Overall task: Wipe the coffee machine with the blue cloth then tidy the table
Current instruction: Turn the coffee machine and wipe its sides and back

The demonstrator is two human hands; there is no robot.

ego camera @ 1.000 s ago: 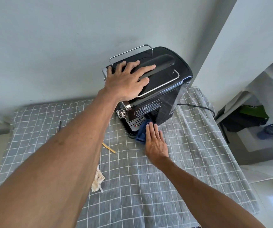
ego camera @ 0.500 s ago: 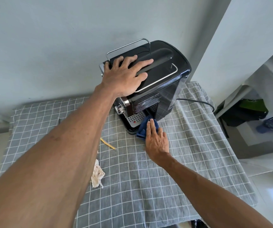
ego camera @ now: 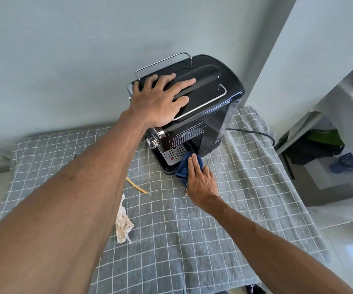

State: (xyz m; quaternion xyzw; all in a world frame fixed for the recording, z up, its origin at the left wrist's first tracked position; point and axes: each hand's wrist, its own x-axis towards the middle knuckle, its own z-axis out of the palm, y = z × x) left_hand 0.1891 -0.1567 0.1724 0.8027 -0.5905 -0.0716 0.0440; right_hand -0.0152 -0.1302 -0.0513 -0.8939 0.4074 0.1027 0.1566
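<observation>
Two bare hands were at work on a black coffee machine (ego camera: pixel 201 107) that stood at the back of a table draped in a grey checked tablecloth (ego camera: pixel 192 240), close to a pale wall. The left hand (ego camera: pixel 160 98) lay flat on the machine's glossy top, fingers spread and straight, holding nothing, with its fingertips between the two chrome wire rails there. The right hand (ego camera: pixel 201 179) pressed a blue cloth (ego camera: pixel 185 167) against the machine's lower front corner, just beside the perforated metal drip tray (ego camera: pixel 174 154); its fingers were straight and close together on top of the cloth rather than curled round it. The cloth was bunched, partly under the palm, touching both the machine's base and the tablecloth.

On the tablecloth, to the left of the right hand, lay a thin yellow strip (ego camera: pixel 136 185), and nearer the camera a crumpled whitish rag (ego camera: pixel 123 221), the two well apart from the machine. A black power cord (ego camera: pixel 254 132) ran from behind the machine across the table's right edge.
</observation>
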